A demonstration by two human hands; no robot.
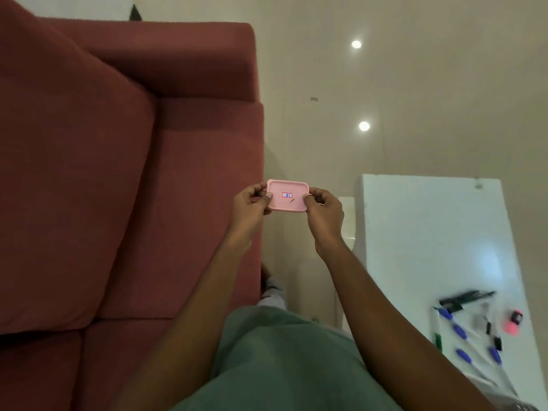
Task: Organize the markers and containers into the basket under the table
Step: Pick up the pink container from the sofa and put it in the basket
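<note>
1. Dark red fabric sofa fills the left half of the frame.
2. White glossy rectangular table at right.
3. Blue-capped markers w/ black & green ones lie scattered at the table's lower right, blurred. A small pink-and-black object sits just beside them.
4. Shallow pink plastic rectangular container is at frame ctr, held in the air by the sofa's edge, well apart from the table. It has a red-edged label w/ a blue mark on its face. Lid or tray: can't tell.
5. Left hand pinches its left short end, right hand the right end. Forearms reach up from the frame btm.
</note>
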